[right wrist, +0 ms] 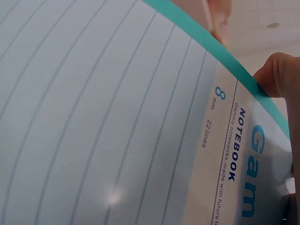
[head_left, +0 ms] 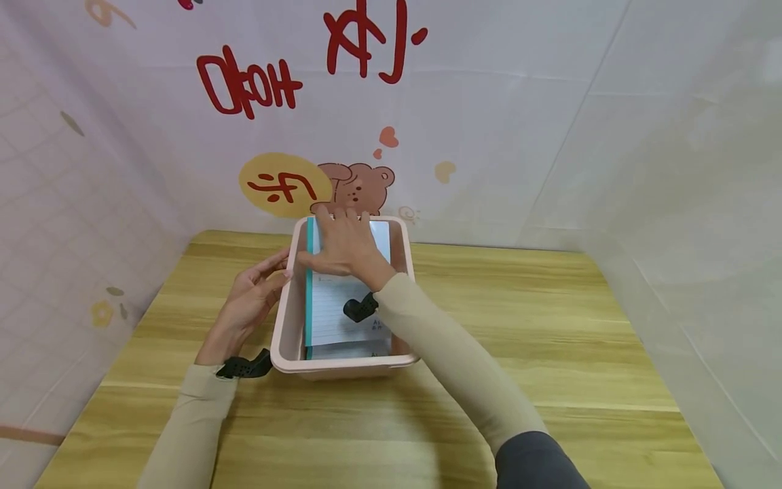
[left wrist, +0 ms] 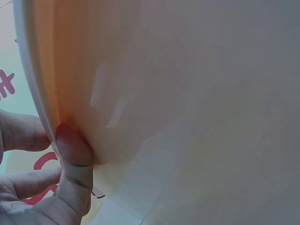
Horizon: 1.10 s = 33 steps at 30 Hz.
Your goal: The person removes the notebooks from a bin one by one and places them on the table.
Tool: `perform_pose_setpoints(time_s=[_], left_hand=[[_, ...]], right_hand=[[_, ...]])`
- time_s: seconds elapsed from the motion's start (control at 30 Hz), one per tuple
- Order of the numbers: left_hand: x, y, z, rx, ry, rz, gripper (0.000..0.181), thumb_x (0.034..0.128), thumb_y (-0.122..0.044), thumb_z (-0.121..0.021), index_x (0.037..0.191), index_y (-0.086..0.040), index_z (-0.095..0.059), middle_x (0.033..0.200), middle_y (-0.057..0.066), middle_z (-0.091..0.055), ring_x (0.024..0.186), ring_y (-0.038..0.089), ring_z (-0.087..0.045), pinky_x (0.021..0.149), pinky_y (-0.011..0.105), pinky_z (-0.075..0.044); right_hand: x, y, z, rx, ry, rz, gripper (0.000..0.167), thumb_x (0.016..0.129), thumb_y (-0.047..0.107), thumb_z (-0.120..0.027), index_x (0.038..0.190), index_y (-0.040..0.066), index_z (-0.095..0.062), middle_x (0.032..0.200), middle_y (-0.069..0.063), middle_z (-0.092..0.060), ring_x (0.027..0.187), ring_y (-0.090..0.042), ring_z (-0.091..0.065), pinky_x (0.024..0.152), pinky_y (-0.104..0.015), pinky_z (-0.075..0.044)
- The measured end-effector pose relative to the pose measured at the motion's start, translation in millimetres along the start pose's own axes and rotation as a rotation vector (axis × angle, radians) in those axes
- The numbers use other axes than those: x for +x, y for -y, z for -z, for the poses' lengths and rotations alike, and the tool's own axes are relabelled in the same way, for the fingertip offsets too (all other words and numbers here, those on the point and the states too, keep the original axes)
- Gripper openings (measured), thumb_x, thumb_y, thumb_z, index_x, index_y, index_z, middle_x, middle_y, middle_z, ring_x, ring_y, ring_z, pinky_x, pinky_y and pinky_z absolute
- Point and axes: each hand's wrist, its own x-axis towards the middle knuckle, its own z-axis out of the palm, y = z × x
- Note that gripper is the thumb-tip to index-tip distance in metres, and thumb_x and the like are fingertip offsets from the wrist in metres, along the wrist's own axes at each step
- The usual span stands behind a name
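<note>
Within a pale pink bin (head_left: 342, 365), a ruled notebook (head_left: 332, 319) under a spread hand

The bin stands on a wood-grained table (head_left: 519, 326), and the notebook is inside it, printed side up, over a second notebook (head_left: 345, 351) whose near end peeks out. The right hand (head_left: 349, 246) reaches across the notebook's far end, fingers spread toward the far rim, thumb at the long edge marked by a teal strip (head_left: 308, 316). The right wrist view shows the thumb against that strip; whether the hand pinches the notebook or merely lies on it, I cannot tell. The left hand (head_left: 253, 292) is clamped on the bin's left side, thumb and fingers on either side of the wall.

Judging by looks, the notebook should be light and bendy, probably firmest along the teal strip if that is the bound spine; its smooth cover may slide over the one below. That strip seems the best hold, thumb on one face and fingers on the other, since a loose corner could let the pages fan or crease. The bin looks like thin plastic, light enough to skid, so its rim is a sound place to steady it.
</note>
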Motion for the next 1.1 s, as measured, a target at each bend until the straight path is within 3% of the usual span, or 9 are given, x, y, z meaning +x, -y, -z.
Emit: perform_pose_setpoints(time_s=[0.37,0.5,0.73,0.87,0.97,1.1], left_hand=[[-0.8,-0.2,0.8,-0.009,0.006,-0.008,0.066,0.1038,-0.015,-0.061,0.161,-0.004,-0.031,0.129,-0.001,-0.047,0.108,0.002,-0.060,0.090,0.013,-0.055],[-0.8,-0.2,0.4,-0.006,0.010,-0.010,0.066,0.1037,-0.016,-0.062,0.161,-0.004,-0.030,0.130,-0.001,-0.047,0.109,0.003,-0.060,0.090,0.014,-0.055],[-1.1,-0.2,0.4,-0.021,0.003,-0.002,0.067,0.1026,-0.015,-0.063,0.161,-0.004,-0.031,0.132,-0.001,-0.047,0.108,0.005,-0.059,0.090,0.014,-0.056],[-0.5,0.1,0.5,-0.033,0.003,-0.009,0.067,0.1025,-0.014,-0.063,0.160,-0.003,-0.031,0.131,-0.001,-0.048,0.107,0.005,-0.059,0.089,0.014,-0.057],[0.2,0.9,0.3,-0.046,0.003,-0.020,0.066,0.1023,-0.012,-0.063,0.160,-0.002,-0.031,0.131,0.000,-0.049,0.105,0.004,-0.061,0.088,0.014,-0.057],[0.6,1.8,0.3,-0.048,0.003,-0.025,0.067,0.1020,-0.011,-0.063,0.160,-0.002,-0.032,0.131,0.000,-0.049,0.103,0.004,-0.062,0.086,0.014,-0.058]], right_hand=[[-0.1,-2,32,0.044,-0.048,0.001,0.079,0.088,0.070,-0.052,0.150,0.022,-0.037,0.140,-0.008,-0.058,0.121,-0.029,-0.053,0.099,-0.051,-0.041],[0.7,-6,48,0.080,-0.066,-0.007,0.071,0.089,0.067,-0.051,0.143,0.023,-0.040,0.134,-0.004,-0.059,0.118,-0.026,-0.051,0.097,-0.048,-0.039],[0.0,-16,77,0.112,-0.087,-0.019,0.075,0.087,0.064,-0.053,0.147,0.022,-0.040,0.135,-0.004,-0.058,0.125,-0.023,-0.051,0.109,-0.051,-0.036],[-2.3,-26,91,0.124,-0.112,-0.022,0.071,0.086,0.067,-0.055,0.137,0.019,-0.044,0.116,-0.004,-0.060,0.110,-0.022,-0.053,0.097,-0.045,-0.039],[-3.4,-34,99,0.131,-0.113,-0.033,0.076,0.084,0.072,-0.057,0.134,0.017,-0.043,0.111,-0.005,-0.058,0.103,-0.023,-0.052,0.088,-0.042,-0.038],[-3.9,-45,107,0.143,-0.124,-0.053,0.070,0.085,0.067,-0.055,0.133,0.016,-0.043,0.108,-0.006,-0.058,0.099,-0.023,-0.053,0.085,-0.041,-0.037]])
